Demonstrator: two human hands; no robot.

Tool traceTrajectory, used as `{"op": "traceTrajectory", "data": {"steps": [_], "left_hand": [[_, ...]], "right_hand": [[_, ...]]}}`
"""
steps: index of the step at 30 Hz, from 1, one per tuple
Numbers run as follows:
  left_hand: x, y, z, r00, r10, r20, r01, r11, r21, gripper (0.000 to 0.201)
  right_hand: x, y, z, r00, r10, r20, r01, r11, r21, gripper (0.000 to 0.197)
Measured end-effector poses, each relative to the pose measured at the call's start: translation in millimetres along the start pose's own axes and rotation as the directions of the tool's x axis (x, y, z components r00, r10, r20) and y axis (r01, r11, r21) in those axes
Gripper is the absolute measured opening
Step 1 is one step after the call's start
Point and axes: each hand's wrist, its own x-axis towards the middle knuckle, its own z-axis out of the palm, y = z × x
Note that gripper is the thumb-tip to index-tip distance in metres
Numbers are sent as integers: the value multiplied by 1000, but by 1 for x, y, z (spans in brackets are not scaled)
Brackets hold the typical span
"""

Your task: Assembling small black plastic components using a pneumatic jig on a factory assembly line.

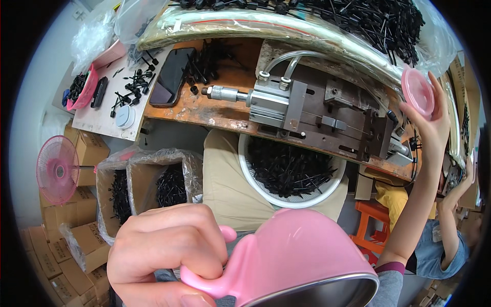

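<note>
Close up at the bottom of the view is a pink mug (307, 250) with a metal-lined inside, tilted so that its opening points down toward the lower edge. My left hand (163, 250) is closed round its pink handle. My right arm reaches out to the far right, where my right hand (432, 117) holds a round pink lid (418, 92) between thumb and fingers. That lid is beside the right end of a metal clamping fixture with an air cylinder (271, 102) on the workbench (199, 115).
A white basket (244, 163) of black parts rests on my lap. Black parts also heap in a plastic bag (378, 25) at the back. A phone (173, 77), pink fan (59, 171), lined boxes (146, 179) and orange stool (365, 220) surround me. Another person (445, 245) works at right.
</note>
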Motion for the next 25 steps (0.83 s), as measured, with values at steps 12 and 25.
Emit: {"op": "traceTrajectory", "data": {"steps": [12,25], "left_hand": [[17,-7,7,995,6,99,-2,999,-43,30],[23,-7,5,974,-9,228,2,1000,30,34]], "right_hand": [[-116,-1,-37,966,258,1,-255,955,152,83],[-221,42,-66,896,434,-90,-434,901,24,86]]}}
